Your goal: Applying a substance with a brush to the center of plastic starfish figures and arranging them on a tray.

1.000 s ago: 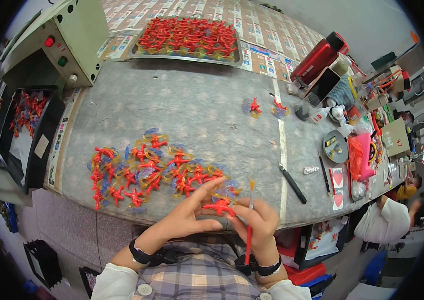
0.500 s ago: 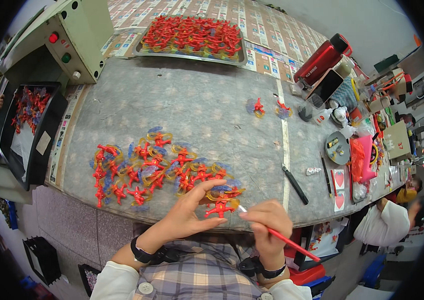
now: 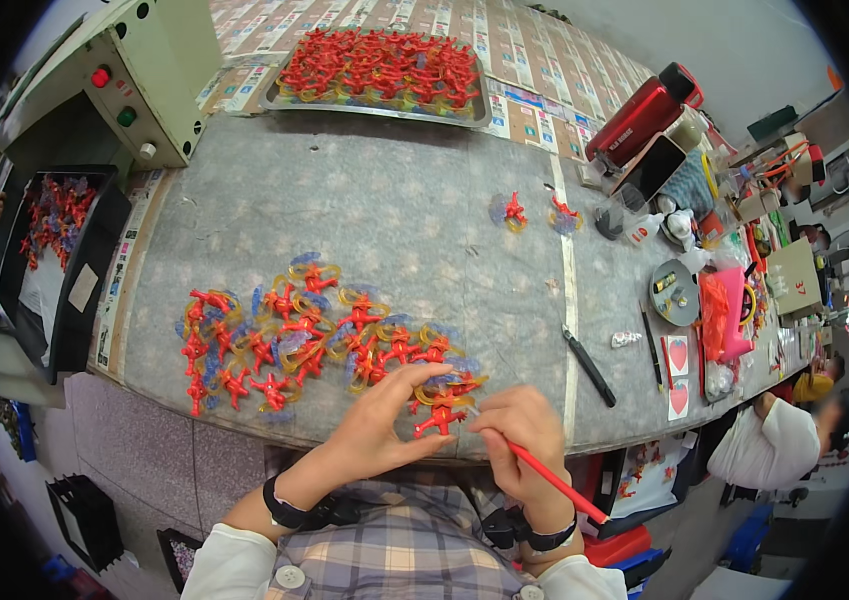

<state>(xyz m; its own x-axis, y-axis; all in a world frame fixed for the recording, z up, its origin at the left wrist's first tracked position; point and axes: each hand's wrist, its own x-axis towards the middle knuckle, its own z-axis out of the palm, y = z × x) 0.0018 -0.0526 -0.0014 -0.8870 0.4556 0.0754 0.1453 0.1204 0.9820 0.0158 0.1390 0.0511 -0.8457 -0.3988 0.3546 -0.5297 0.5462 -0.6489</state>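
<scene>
A small red plastic figure point(image 3: 439, 418) with translucent yellow and blue parts is pinched between the thumb and fingers of my left hand point(image 3: 368, 430), close to the table's front edge. My right hand point(image 3: 525, 440) grips a thin red-handled brush point(image 3: 567, 490). Its tip points at the figure's right side; whether they touch is too small to tell. Just beyond my left hand, a loose group of similar red figures point(image 3: 297, 335) lies on the grey table cover point(image 3: 415, 220).
At the back stands a metal tray point(image 3: 375, 112) full of red figures. A black bin point(image 3: 95, 240) and a beige machine point(image 3: 160, 90) are at the left. Toward the right lie a black knife-like tool point(image 3: 590, 368), a grey dish point(image 3: 675, 293) and a red flask point(image 3: 645, 115).
My right hand and the brush have shifted slightly left, and the brush tip is nearer the figure. My left hand keeps its pinch on the figure.
</scene>
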